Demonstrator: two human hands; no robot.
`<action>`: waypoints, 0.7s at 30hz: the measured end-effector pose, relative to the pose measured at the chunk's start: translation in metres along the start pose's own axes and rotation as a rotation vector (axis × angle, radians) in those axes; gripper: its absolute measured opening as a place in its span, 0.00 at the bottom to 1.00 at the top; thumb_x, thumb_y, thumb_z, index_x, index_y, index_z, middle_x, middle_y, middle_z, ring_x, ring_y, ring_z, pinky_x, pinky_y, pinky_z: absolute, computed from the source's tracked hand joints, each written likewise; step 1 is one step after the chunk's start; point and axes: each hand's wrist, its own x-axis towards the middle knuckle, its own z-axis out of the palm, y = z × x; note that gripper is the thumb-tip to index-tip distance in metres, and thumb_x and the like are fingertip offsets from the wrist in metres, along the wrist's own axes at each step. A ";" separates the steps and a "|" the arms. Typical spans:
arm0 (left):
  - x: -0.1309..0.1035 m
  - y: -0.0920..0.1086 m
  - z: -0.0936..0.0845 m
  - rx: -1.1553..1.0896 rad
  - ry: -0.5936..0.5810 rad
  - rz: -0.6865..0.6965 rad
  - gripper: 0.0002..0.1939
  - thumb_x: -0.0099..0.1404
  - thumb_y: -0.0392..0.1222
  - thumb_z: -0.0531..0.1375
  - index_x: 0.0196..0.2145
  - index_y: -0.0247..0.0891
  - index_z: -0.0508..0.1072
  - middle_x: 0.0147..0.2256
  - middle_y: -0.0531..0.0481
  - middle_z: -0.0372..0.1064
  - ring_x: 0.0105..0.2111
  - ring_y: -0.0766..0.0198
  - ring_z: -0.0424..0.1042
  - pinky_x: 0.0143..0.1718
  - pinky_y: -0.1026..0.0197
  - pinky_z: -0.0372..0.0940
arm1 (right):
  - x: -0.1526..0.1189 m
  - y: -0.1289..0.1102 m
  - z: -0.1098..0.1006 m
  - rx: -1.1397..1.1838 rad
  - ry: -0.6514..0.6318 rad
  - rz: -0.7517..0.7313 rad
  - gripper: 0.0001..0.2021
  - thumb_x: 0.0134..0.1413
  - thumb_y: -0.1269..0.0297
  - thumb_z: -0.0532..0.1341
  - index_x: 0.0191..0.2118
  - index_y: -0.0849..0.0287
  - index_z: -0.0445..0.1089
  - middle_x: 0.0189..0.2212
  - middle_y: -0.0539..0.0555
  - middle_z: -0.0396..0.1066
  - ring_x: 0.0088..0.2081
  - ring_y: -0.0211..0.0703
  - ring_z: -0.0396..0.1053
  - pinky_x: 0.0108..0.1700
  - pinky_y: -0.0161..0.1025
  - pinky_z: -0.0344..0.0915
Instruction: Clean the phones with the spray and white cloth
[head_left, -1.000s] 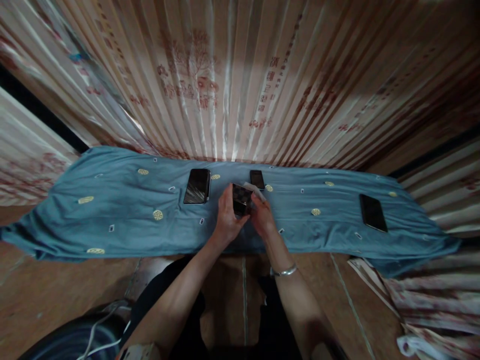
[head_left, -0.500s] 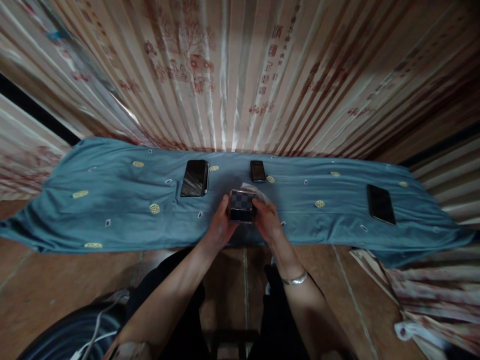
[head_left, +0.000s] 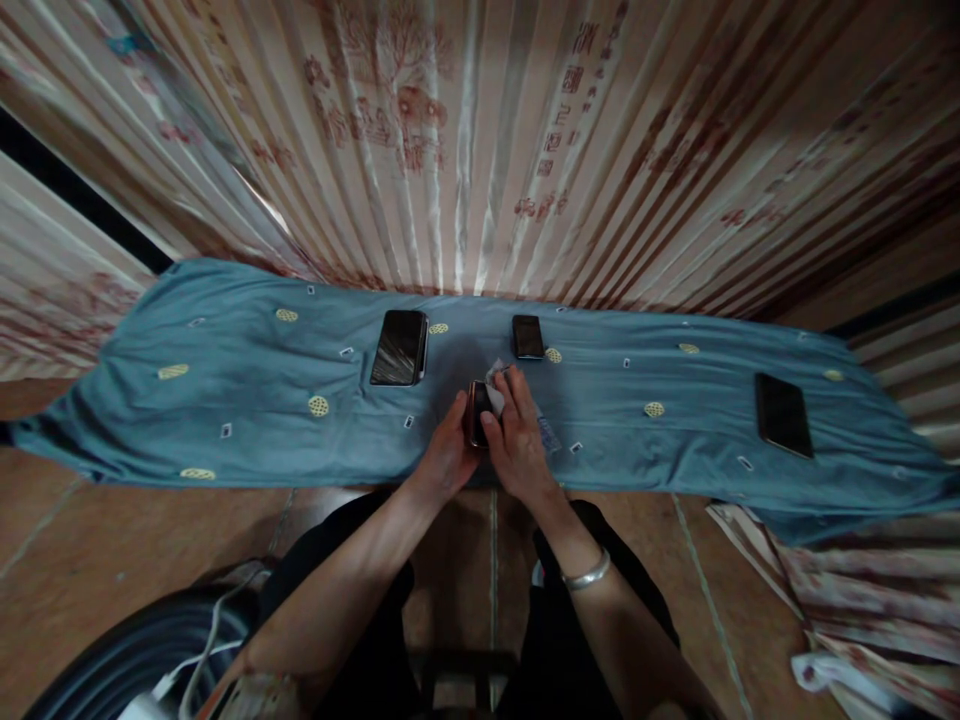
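My left hand [head_left: 446,452] is wrapped round a small, squarish folding phone [head_left: 478,418], its dark face turned partly to the side. My right hand [head_left: 523,445] presses a crumpled white wipe [head_left: 495,395] against the phone's right side. Its fingers point away from me and its thumb lies over the phone's face. A pale, patterned scrap [head_left: 550,436] shows on the cloth just right of the right hand; I cannot tell whether it is part of the wipe. Both hands are just above the cloth's near edge.
A blue cloth [head_left: 247,400] covers the long table. On it lie a large dark phone [head_left: 400,348] at left, a small dark device [head_left: 528,338] behind my hands and another dark phone [head_left: 784,414] at far right. Behind hangs a pleated curtain [head_left: 450,200]. A coiled black hose [head_left: 112,655] sits lower left.
The phone has turned from its checkered face to a narrower dark face. My right hand has moved from gripping its edge to lying over it with the white wipe.
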 end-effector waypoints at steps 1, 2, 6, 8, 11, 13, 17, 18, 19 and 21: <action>-0.001 0.001 0.000 -0.021 0.000 0.012 0.20 0.66 0.56 0.53 0.46 0.41 0.75 0.51 0.45 0.75 0.59 0.52 0.68 0.61 0.49 0.64 | -0.001 -0.002 0.000 -0.043 -0.030 -0.043 0.30 0.69 0.55 0.48 0.71 0.61 0.48 0.73 0.61 0.42 0.74 0.49 0.36 0.72 0.56 0.40; -0.002 0.001 0.001 -0.033 -0.003 0.023 0.22 0.66 0.56 0.54 0.47 0.40 0.75 0.52 0.44 0.75 0.60 0.52 0.67 0.62 0.50 0.63 | -0.002 -0.003 0.001 -0.077 -0.059 -0.082 0.31 0.69 0.55 0.48 0.72 0.60 0.45 0.73 0.61 0.42 0.74 0.50 0.35 0.72 0.58 0.40; -0.008 0.006 -0.002 -0.028 -0.018 0.066 0.25 0.64 0.60 0.56 0.49 0.39 0.75 0.53 0.46 0.74 0.63 0.53 0.63 0.64 0.52 0.60 | -0.007 -0.011 0.003 -0.150 -0.142 -0.161 0.34 0.69 0.54 0.49 0.73 0.55 0.36 0.74 0.58 0.38 0.74 0.52 0.33 0.71 0.62 0.40; -0.008 0.009 -0.006 -0.038 -0.024 0.064 0.25 0.64 0.61 0.57 0.48 0.39 0.75 0.53 0.46 0.74 0.63 0.54 0.63 0.64 0.53 0.60 | -0.010 -0.014 0.005 -0.155 -0.170 -0.184 0.34 0.69 0.53 0.49 0.73 0.55 0.36 0.74 0.57 0.38 0.74 0.53 0.33 0.71 0.61 0.41; -0.003 0.013 -0.013 -0.059 0.043 0.034 0.25 0.64 0.62 0.57 0.43 0.38 0.76 0.49 0.45 0.77 0.60 0.53 0.67 0.63 0.53 0.62 | -0.015 -0.018 0.010 -0.161 -0.228 -0.223 0.34 0.68 0.52 0.50 0.73 0.57 0.39 0.73 0.59 0.41 0.74 0.53 0.35 0.71 0.60 0.42; 0.002 0.016 -0.018 -0.067 0.121 0.028 0.24 0.63 0.63 0.57 0.38 0.39 0.76 0.44 0.46 0.78 0.57 0.53 0.71 0.61 0.53 0.64 | -0.017 -0.020 0.013 -0.170 -0.256 -0.256 0.35 0.68 0.50 0.49 0.73 0.60 0.41 0.72 0.61 0.45 0.73 0.53 0.37 0.71 0.58 0.43; 0.006 0.026 -0.020 -0.122 0.182 0.018 0.24 0.60 0.65 0.60 0.31 0.39 0.73 0.32 0.48 0.78 0.47 0.54 0.77 0.53 0.54 0.69 | -0.022 -0.022 0.021 -0.194 -0.258 -0.338 0.36 0.68 0.47 0.48 0.72 0.65 0.41 0.71 0.66 0.48 0.73 0.53 0.40 0.71 0.58 0.46; 0.005 0.030 -0.019 -0.146 0.177 0.015 0.23 0.60 0.64 0.61 0.31 0.38 0.74 0.31 0.48 0.78 0.45 0.55 0.78 0.52 0.55 0.70 | -0.023 -0.022 0.022 -0.202 -0.254 -0.352 0.37 0.68 0.46 0.48 0.72 0.66 0.40 0.70 0.67 0.49 0.73 0.54 0.41 0.71 0.58 0.47; 0.004 0.033 -0.017 -0.170 0.171 0.012 0.22 0.62 0.62 0.60 0.32 0.38 0.74 0.30 0.48 0.77 0.43 0.56 0.78 0.50 0.56 0.70 | -0.024 -0.021 0.024 -0.210 -0.248 -0.364 0.38 0.68 0.46 0.48 0.72 0.66 0.40 0.70 0.67 0.49 0.72 0.55 0.42 0.70 0.59 0.47; 0.000 0.039 -0.012 -0.211 0.185 0.021 0.20 0.68 0.58 0.55 0.33 0.38 0.75 0.29 0.50 0.77 0.40 0.60 0.79 0.49 0.59 0.71 | -0.025 -0.020 0.025 -0.221 -0.228 -0.384 0.38 0.68 0.45 0.48 0.72 0.68 0.41 0.69 0.69 0.51 0.72 0.56 0.43 0.70 0.59 0.49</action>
